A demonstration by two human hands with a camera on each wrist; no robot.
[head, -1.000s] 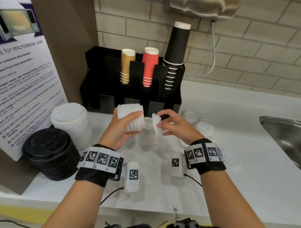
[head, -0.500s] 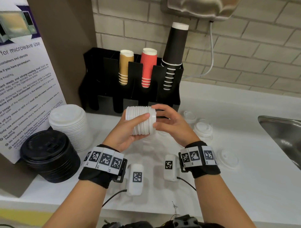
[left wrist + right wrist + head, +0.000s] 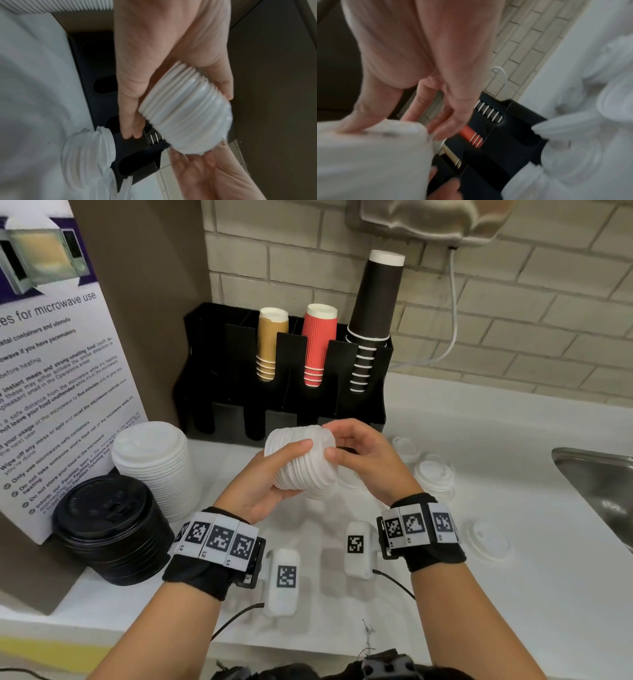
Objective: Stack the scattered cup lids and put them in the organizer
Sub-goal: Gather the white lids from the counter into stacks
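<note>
Left hand fingers and thumb curled round a lid stack, held sideways above the counter. Right hand fingertips curled onto the stack's right end, thumb at its near edge. Stack sits just in front of the black organizer, not in it. Organizer holds tan, red and black cups. Loose lids lie right of the hands, one more nearer. Left: taller white lid pile beside black lids. Sink far right.
</note>
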